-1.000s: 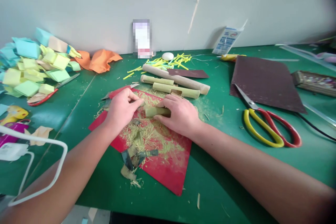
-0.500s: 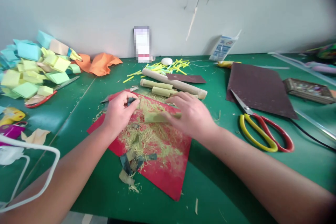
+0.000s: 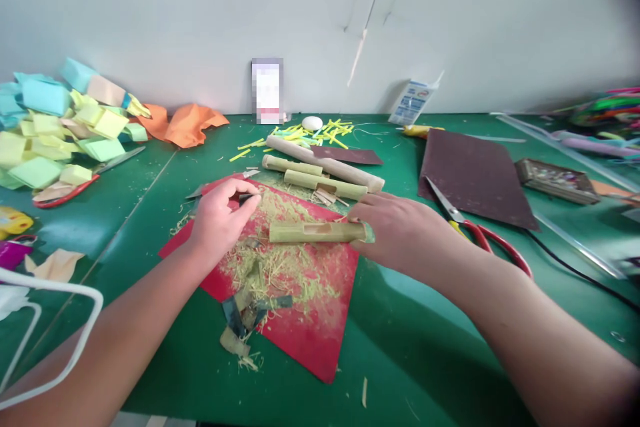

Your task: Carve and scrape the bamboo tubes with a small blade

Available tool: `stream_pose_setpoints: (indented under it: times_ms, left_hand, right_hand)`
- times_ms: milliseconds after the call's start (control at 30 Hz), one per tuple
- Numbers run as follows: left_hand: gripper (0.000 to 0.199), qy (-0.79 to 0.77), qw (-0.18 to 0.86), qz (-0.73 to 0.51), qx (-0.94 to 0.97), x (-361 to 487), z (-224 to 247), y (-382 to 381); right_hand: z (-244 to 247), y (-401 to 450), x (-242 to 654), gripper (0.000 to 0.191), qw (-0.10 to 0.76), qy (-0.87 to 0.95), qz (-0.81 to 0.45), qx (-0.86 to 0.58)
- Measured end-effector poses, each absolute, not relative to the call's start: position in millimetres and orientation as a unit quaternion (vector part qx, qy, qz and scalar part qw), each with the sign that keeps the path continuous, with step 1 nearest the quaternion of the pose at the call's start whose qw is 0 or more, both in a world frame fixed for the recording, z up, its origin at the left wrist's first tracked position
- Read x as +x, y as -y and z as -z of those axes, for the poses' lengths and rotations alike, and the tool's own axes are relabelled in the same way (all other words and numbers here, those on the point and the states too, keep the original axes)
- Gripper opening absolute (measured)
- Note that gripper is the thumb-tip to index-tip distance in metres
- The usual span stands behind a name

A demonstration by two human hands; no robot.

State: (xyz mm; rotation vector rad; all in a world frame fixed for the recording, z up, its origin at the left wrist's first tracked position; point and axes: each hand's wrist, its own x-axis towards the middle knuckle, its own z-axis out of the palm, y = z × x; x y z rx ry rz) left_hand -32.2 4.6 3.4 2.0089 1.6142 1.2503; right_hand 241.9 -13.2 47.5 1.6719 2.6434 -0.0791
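A pale green bamboo tube (image 3: 290, 233) with a rectangular slot cut in its side lies across a red board (image 3: 307, 340), above shavings and dust. My right hand (image 3: 400, 227) has its thumb and fingers closed around the tube's right end. Left of the tube, my left hand (image 3: 220, 217) pinches a small dark piece that looks like sandpaper, mostly hidden by the fingers. Worn sandpaper scraps (image 3: 240, 317) lie at the board's near left edge. Just behind the board rest a second slotted bamboo tube (image 3: 345, 188) and a shorter bamboo tube (image 3: 287, 163).
A long pale stick (image 3: 325, 159) lies farther back, near yellow strips (image 3: 343, 130) and a white egg-shaped object (image 3: 312, 123). At right are a dark sheet (image 3: 473, 173) and scissors (image 3: 443, 200). Folded paper pieces (image 3: 47, 127) are heaped at left. A white frame (image 3: 75, 290) stands at near left.
My right hand has shifted right to the tube's end, baring its slot. My left hand stays at the board's left with the dark piece. The view has turned slightly.
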Motion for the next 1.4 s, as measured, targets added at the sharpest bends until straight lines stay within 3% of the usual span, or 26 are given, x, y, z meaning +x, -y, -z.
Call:
stream_pose_setpoints:
  times_ms: [267,467,800,1000,1400]
  left_hand:
    - [0.012,-0.555,0.124,-0.448,0.690,-29,-6,-1]
    - [0.020,-0.524,0.186,-0.466,0.688,-28,1,-5]
    - [0.016,-0.514,0.249,-0.456,0.683,-27,7,-11]
    - [0.007,-0.507,0.257,-0.437,0.697,-27,10,-11]
    - [0.020,-0.525,0.275,-0.423,0.686,-23,5,-5]
  right_hand:
    - [-33,15,232,0.013,-0.104,-0.818,0.116,0.553]
    - [-28,24,216,0.016,-0.152,-0.765,0.148,0.608]
    - [-19,38,196,0.015,-0.111,-0.819,-0.020,0.563]
    - [-24,41,198,0.027,-0.082,-0.804,0.049,0.587]
    - [-29,41,207,0.016,-0.070,-0.799,0.101,0.589]
